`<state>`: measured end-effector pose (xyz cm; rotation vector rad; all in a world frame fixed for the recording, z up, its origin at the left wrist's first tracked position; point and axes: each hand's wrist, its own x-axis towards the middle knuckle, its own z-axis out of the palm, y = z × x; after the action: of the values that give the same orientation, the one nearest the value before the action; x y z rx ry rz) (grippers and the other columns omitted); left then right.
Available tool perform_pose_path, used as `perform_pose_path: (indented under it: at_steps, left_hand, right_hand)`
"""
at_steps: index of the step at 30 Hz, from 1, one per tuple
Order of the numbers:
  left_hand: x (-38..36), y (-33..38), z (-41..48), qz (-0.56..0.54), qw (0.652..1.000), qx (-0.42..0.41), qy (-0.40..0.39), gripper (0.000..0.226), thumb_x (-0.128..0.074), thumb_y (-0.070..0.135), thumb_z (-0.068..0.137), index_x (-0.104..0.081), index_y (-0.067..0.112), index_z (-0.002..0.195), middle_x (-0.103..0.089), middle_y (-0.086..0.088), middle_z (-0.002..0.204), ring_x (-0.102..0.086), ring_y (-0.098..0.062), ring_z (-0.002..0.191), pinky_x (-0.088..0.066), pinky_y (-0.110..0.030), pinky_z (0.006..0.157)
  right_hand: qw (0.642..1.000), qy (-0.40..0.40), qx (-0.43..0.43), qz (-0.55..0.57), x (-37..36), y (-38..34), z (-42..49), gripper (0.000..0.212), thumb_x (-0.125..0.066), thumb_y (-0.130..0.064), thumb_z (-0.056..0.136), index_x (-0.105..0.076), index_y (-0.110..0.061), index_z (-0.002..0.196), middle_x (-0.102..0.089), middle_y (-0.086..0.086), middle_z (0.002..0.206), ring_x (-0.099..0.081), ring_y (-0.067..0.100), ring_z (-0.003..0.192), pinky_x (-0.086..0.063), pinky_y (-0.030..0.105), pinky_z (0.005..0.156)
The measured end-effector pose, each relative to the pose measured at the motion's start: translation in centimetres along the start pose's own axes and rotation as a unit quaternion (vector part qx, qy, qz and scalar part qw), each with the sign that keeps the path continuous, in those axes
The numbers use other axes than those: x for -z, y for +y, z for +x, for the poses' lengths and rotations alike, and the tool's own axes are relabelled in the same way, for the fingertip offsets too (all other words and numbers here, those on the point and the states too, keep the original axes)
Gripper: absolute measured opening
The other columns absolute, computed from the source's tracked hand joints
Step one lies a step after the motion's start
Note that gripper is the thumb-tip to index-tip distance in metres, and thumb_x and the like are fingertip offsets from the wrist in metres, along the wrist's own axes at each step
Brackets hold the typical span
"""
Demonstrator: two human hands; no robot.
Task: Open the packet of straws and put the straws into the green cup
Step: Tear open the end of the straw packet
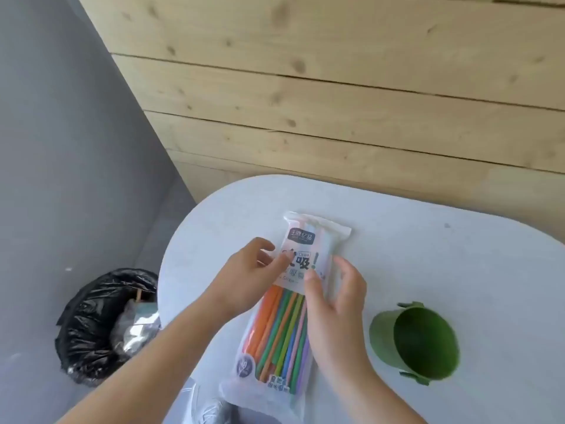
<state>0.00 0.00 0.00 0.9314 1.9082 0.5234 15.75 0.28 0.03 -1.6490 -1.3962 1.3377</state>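
Head view: my left hand and right hand pinch the straw packet, centre frame.
Probably light, slippery film; grip its top edge.

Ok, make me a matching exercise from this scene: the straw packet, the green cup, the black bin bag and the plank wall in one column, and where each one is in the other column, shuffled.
Things
1. packet of straws
2. green cup
3. black bin bag
4. plank wall

Places
A. on the floor, left of the table
B. behind the table
C. between the left hand and the right hand
D. on the table, right of both hands, empty

Pairs: 1-C, 2-D, 3-A, 4-B
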Motion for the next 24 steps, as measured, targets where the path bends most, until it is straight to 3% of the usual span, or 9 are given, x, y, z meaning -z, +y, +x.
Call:
perform_pose_path:
  at_steps: [5,9,13,18,20,24]
  left_hand:
    - [-1.3,-1.1,1.4,-0.026,0.998,-0.029,0.042,0.047,-0.063,0.066,0.092,-0.059,0.031,0.124,-0.073,0.008,0.108,-0.071,-0.009,0.093,-0.056,-0.029,0.078]
    - [-2.6,-1.3,1.1,-0.007,0.996,-0.061,0.068,0.039,-0.071,0.062,0.088,-0.062,0.034,0.114,-0.072,0.008,0.103,-0.071,-0.010,0.092,-0.055,-0.027,0.076]
    - [-2.6,-1.5,0.6,-0.056,0.993,-0.074,0.066,0.041,-0.075,0.057,0.086,-0.062,0.034,0.118,-0.070,0.003,0.108,-0.068,-0.009,0.085,-0.049,-0.023,0.068]
    - [-2.0,-2.4,-1.7,-0.122,0.985,-0.108,0.061,0.039,-0.082,0.042,0.088,-0.067,0.024,0.119,-0.075,-0.013,0.105,-0.065,-0.005,0.069,-0.044,-0.015,0.055]
    - [-1.7,-2.3,-2.9,-0.156,0.981,-0.108,0.049,0.039,-0.082,0.034,0.089,-0.067,0.018,0.121,-0.078,-0.009,0.095,-0.068,-0.004,0.060,-0.046,-0.013,0.050]
    - [-1.4,-1.8,-6.0,-0.199,0.969,-0.142,-0.022,0.044,-0.079,0.032,0.091,-0.063,0.011,0.126,-0.083,-0.011,0.101,-0.077,-0.023,0.078,-0.060,-0.027,0.065]
  right_hand:
    - [0.993,-0.049,-0.013,0.103,-0.7,2.8,1.2,0.042,-0.056,-0.046,0.095,-0.039,-0.038,0.133,-0.047,-0.016,0.130,-0.060,0.007,0.117,-0.058,0.024,0.082]
    - [0.988,-0.066,0.010,0.138,-1.0,4.3,1.9,0.067,-0.058,-0.065,0.072,-0.042,-0.039,0.133,-0.055,-0.005,0.135,-0.064,0.007,0.115,-0.056,0.038,0.095]
    - [0.982,-0.069,-0.001,0.174,-0.5,4.9,2.4,0.053,-0.062,-0.051,0.088,-0.038,-0.032,0.131,-0.067,-0.003,0.120,-0.070,0.007,0.100,-0.059,0.028,0.078]
    - [0.975,-0.076,-0.025,0.207,0.0,4.5,-0.2,0.061,-0.062,-0.050,0.091,-0.032,-0.030,0.140,-0.071,-0.004,0.113,-0.069,0.013,0.101,-0.053,0.034,0.082]
    - [0.973,-0.076,-0.027,0.217,0.7,4.3,-1.2,0.057,-0.064,-0.050,0.090,-0.038,-0.025,0.134,-0.073,-0.005,0.109,-0.068,0.013,0.100,-0.051,0.033,0.079]
    - [0.974,-0.069,0.016,0.214,3.2,3.4,-3.3,0.055,-0.072,-0.053,0.082,-0.050,-0.023,0.123,-0.079,-0.006,0.093,-0.074,0.018,0.092,-0.055,0.037,0.080]
